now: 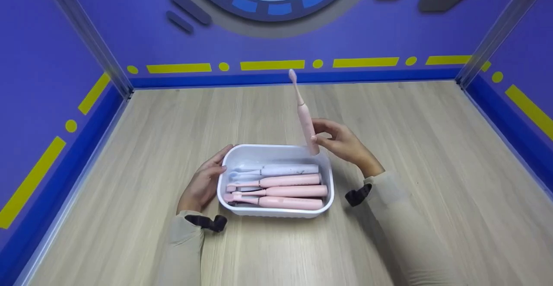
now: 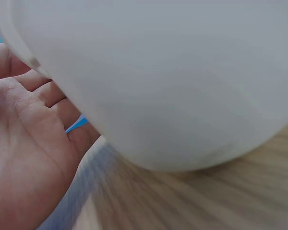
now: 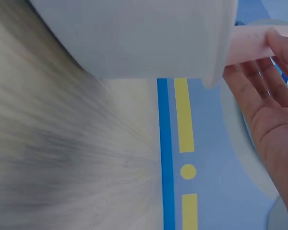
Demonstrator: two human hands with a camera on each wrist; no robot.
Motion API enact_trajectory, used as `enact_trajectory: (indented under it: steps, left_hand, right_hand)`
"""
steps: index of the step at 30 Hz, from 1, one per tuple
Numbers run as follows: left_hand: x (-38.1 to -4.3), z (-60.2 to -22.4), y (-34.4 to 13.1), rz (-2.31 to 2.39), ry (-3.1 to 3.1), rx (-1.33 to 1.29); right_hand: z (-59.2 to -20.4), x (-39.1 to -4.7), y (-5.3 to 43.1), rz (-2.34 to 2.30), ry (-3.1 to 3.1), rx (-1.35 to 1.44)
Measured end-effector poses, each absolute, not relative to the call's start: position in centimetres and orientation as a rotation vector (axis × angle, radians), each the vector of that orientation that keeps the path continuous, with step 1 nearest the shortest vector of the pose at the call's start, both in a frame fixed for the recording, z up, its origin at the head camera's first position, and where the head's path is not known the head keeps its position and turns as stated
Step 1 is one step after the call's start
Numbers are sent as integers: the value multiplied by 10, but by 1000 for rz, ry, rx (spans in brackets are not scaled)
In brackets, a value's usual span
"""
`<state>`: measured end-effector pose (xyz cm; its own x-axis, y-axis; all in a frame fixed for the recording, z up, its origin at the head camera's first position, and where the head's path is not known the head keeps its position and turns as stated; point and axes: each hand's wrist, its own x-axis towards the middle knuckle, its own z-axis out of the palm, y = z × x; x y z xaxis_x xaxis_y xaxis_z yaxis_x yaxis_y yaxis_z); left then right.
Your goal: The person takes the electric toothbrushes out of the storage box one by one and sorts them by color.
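Note:
A pink electric toothbrush [image 1: 305, 119] stands nearly upright, its brush head up, over the back right corner of a white plastic bin [image 1: 276, 213]. My right hand [image 1: 341, 143] pinches its handle between thumb and fingers. In the right wrist view the pink handle [image 3: 249, 44] shows beside the bin's rim. My left hand [image 1: 203, 184] holds the bin's left end, thumb at the rim and fingers along the outside. Inside the bin lie three pink toothbrushes [image 1: 296, 191] and, behind them, a white toothbrush [image 1: 289, 170], heads to the left. What lies beneath them is partly hidden.
The bin rests on a light wood-grain table [image 1: 268, 255]. Blue-purple panels with yellow marks close off the back [image 1: 276, 46], the left [image 1: 39, 83] and the right [image 1: 514, 65]. Black wrist cameras [image 1: 207, 222] sit on both sleeves close to the bin.

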<state>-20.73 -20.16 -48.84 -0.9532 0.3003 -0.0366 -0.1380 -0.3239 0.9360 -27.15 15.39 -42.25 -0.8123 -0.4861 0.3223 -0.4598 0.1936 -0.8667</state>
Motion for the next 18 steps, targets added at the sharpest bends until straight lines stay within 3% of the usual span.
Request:
enact_trajectory:
  steps: [18]
  left_hand:
    - [-207,-489,-202,2340,1633,215]
  right_hand:
    - [-432,-276,160,-2061,2508,-607]
